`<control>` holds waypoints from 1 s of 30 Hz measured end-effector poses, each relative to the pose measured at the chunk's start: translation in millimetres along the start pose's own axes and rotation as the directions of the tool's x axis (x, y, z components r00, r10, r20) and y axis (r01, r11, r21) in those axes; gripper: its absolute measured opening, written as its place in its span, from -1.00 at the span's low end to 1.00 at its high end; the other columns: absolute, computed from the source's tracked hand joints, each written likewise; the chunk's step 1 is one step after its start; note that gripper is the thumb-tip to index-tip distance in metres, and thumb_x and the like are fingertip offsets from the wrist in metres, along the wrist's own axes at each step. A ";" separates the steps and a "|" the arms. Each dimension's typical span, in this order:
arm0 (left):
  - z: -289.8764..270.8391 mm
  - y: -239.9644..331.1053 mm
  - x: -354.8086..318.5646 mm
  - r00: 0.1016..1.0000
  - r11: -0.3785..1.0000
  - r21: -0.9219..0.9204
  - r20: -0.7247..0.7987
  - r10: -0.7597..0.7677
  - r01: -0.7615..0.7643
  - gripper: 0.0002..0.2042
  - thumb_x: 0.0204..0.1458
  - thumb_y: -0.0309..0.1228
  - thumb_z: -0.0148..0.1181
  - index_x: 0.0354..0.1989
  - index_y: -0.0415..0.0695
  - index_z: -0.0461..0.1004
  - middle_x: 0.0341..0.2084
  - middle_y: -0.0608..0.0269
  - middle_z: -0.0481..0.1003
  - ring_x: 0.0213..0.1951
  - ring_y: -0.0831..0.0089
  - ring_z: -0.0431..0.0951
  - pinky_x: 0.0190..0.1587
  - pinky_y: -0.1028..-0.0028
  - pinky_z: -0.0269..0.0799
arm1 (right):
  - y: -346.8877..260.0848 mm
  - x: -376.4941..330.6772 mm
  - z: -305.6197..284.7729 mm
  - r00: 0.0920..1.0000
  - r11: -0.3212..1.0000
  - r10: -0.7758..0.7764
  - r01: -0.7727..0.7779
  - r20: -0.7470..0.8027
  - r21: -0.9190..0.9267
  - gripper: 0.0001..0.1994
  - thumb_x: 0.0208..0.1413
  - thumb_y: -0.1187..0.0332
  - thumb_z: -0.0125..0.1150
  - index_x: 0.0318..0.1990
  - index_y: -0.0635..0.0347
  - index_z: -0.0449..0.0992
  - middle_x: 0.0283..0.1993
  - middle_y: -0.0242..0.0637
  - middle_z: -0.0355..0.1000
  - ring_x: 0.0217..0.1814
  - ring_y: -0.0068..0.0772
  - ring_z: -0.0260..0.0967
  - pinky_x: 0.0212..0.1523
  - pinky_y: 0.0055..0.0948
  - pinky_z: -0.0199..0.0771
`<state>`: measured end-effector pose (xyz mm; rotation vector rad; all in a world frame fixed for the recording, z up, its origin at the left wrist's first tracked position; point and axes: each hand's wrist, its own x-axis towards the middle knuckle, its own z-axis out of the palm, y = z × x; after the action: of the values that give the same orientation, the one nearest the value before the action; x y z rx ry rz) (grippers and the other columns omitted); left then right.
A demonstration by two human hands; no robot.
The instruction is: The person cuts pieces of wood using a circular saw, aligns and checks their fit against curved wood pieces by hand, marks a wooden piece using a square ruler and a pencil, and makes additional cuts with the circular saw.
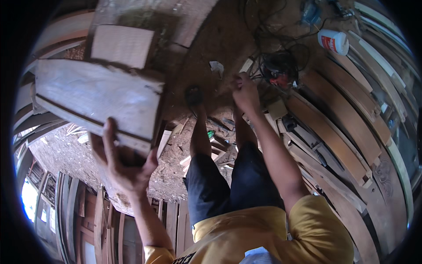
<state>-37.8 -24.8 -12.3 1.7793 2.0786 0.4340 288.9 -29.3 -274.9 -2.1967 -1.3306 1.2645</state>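
Note:
My left hand is at the near edge of a pale wooden board, one finger overlapping its side and the thumb by its corner. The board has a dark groove along its near side and looks tilted. Part of the grip is hidden beneath it. Over the floor, in front of my legs, my right hand has its fingers curled together. Whatever may be in them is too small to make out. Just beyond those fingers lies a small light wood block.
A square pale wood piece lies behind the board. A red and black power tool with tangled cords rests right of my right hand. Farther right stand a white bucket and long stacked planks. Wood scraps litter the floor near my feet.

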 end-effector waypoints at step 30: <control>0.6 27.2 16.5 0.999 0.992 0.128 0.034 0.004 -0.008 -0.05 -0.26 0.26 0.54 0.47 0.44 0.45 0.44 -0.22 0.26 0.43 -0.19 0.27 0.47 -0.11 0.11 | -13.7 -79.5 -409.9 0.987 0.953 -0.113 0.074 -0.116 -0.294 -0.44 0.30 0.13 0.44 0.25 0.41 0.51 -0.03 -0.04 0.64 -0.19 -0.11 0.63 -0.11 -0.20 0.62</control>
<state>-16.0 -4.3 -1.6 1.8519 2.1214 0.2757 590.6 -8.7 13.4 -2.3267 -1.6319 0.9208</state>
